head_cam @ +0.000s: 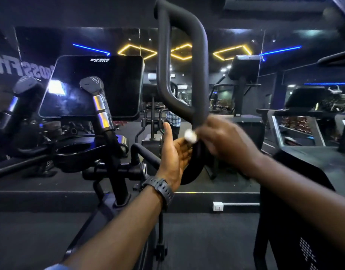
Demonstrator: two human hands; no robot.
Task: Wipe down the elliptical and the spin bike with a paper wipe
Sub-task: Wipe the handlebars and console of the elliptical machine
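Right hand (224, 141) fingers pinch the small white balled paper wipe (190, 135) against the black foam looped elliptical handle (200, 78); left hand (175, 152) fingers spread wide. The wad is tiny, so it may slip or shred.

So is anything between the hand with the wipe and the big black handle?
Nothing visible. The blurred right hand presses the small white paper wipe directly against the looped black foam handle.

The left hand (174, 152) is held open, palm turned right, at frame centre; the blurred right hand (224, 141) is curled just beside it.
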